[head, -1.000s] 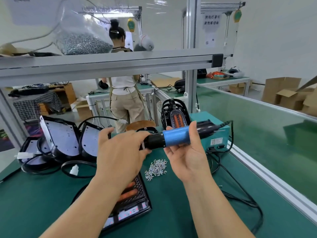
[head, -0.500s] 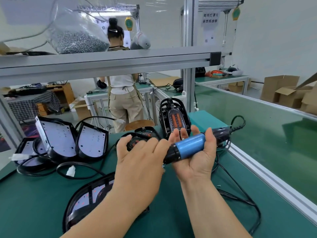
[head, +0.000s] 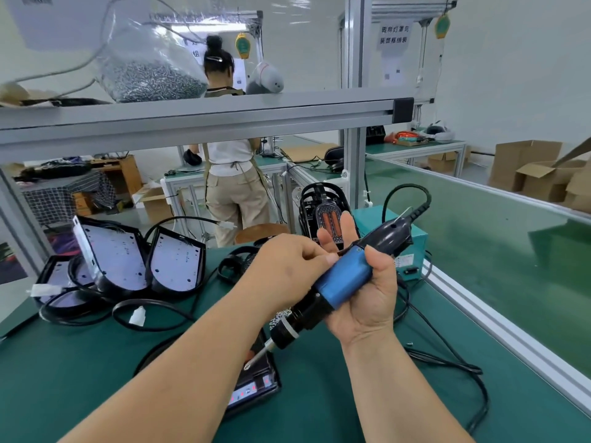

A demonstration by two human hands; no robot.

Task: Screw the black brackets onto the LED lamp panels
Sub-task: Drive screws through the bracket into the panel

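Observation:
A blue and black electric screwdriver (head: 347, 278) lies slanted in my right hand (head: 367, 302), thumb over its blue body, bit pointing down-left. My left hand (head: 287, 266) has its fingers curled round the upper end of the blue body. Under the bit, a black LED lamp panel (head: 256, 386) lies on the green bench, mostly hidden by my left forearm. Two more lamp panels (head: 112, 254) (head: 177, 260) stand upright at the left. A black bracket (head: 232, 266) lies behind my left hand. Loose screws (head: 281, 314) show just below the screwdriver.
A black caged lamp (head: 323, 212) stands behind my hands beside a teal power box (head: 412, 247). The screwdriver's cable (head: 447, 362) loops over the bench on the right. Black cables with white plugs (head: 137, 316) lie at the left. A bag of screws (head: 150, 75) sits on the overhead shelf. A person (head: 233, 174) works beyond.
The screwdriver has tipped from nearly level to steeply slanted, bit down toward the lamp panel. My left hand has slid from the black front end up to the blue body.

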